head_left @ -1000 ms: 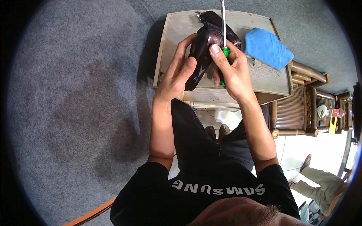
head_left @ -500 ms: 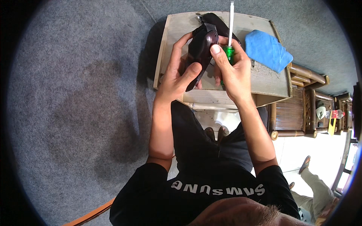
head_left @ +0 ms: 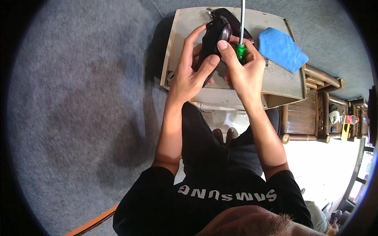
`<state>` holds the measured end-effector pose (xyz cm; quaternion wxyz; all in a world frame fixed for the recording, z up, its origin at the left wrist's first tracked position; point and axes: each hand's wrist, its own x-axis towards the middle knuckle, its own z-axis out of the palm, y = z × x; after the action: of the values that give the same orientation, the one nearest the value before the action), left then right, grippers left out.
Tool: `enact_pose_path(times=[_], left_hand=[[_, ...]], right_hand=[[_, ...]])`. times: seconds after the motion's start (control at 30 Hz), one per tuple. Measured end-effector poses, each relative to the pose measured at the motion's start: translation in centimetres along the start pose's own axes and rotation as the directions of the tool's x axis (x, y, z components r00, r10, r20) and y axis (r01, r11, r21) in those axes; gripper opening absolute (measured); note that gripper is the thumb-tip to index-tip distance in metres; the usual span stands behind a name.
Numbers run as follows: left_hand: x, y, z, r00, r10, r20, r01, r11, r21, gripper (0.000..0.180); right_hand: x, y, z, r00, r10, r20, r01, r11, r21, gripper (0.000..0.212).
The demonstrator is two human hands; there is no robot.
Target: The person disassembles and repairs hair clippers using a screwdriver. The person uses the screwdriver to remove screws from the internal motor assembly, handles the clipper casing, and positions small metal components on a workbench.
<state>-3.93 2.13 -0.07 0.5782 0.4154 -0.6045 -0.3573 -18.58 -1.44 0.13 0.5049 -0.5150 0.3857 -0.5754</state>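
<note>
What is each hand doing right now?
Left hand: closed around a dark, elongated, glossy-topped hair clipper.
Right hand: closed around a green-handled, metal-shafted screwdriver, thumb against the clipper.

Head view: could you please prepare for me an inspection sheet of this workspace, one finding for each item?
Surface: wooden tabletop, marked with dark specks.
Things in hand: dark clipper, tilted; screwdriver with green handle, shaft pointing away from the person.
Clutter: second dark clipper behind the first; folded blue cloth at the right.
Hands: left hand holds the clipper; right hand holds the screwdriver, thumb against the clipper.
Cables: nothing seen.
Surroundings: bamboo furniture at right; grey carpet-like surface at left.
</note>
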Motion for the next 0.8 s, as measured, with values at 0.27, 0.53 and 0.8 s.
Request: enact_pose_path(times=[0.27, 0.53, 0.8], left_hand=[[0.0, -0.9, -0.2, 0.998, 0.051, 0.022, -0.050, 0.997, -0.053, 0.084], [-0.1, -1.2, -0.3, 0.997, 0.066, 0.036, -0.063, 0.995, -0.077, 0.088], [-0.2, -0.8, -0.6, 0.997, 0.032, 0.069, -0.028, 0.998, -0.056, 0.098]], right_hand=[[-0.3, -0.1, 0.2, 1.000, 0.002, -0.014, -0.002, 1.000, 0.004, 0.039], [-0.5, 0.2, 0.2, 0.997, -0.056, -0.050, 0.056, 0.998, -0.002, 0.038], [-0.4, 0.5, 0.1, 0.997, -0.057, -0.043, 0.057, 0.998, -0.002, 0.038]])
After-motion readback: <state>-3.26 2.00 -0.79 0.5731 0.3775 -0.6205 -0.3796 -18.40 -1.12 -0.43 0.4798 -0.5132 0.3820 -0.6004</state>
